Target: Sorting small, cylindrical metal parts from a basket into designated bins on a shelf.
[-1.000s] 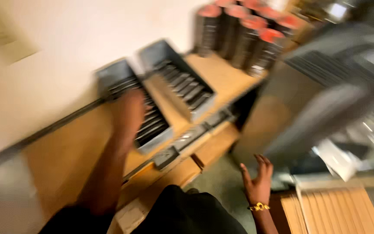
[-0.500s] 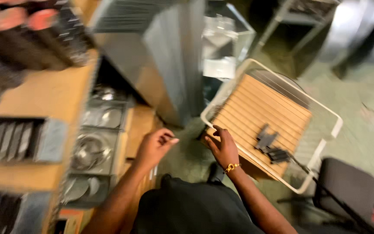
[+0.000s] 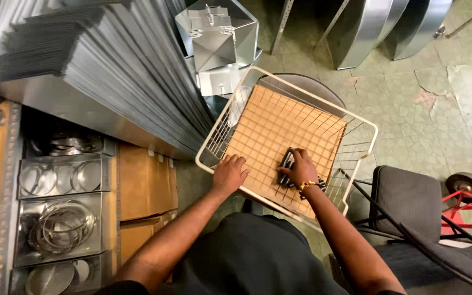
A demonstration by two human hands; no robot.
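Observation:
A white wire basket (image 3: 365,129) lined with brown cardboard sits below me on a grey chair. My right hand (image 3: 302,169), with a gold bracelet at the wrist, rests inside it, fingers closed over a small bundle of dark metal pieces (image 3: 287,164) lying on the cardboard. My left hand (image 3: 229,173) grips the basket's near left rim, fingers curled over the wire.
A tall stack of grey sheet-metal panels (image 3: 116,71) leans at the left. Under it, metal bins of round clamps (image 3: 61,226) and cardboard boxes (image 3: 146,183). Folded metal duct fittings (image 3: 219,38) stand behind the basket. A grey chair (image 3: 411,202) and red hand truck (image 3: 468,199) sit at right.
My view has swung from the shelf down to the basket. My right hand moved into the basket onto the dark metal pieces; my left hand came to the basket's rim.

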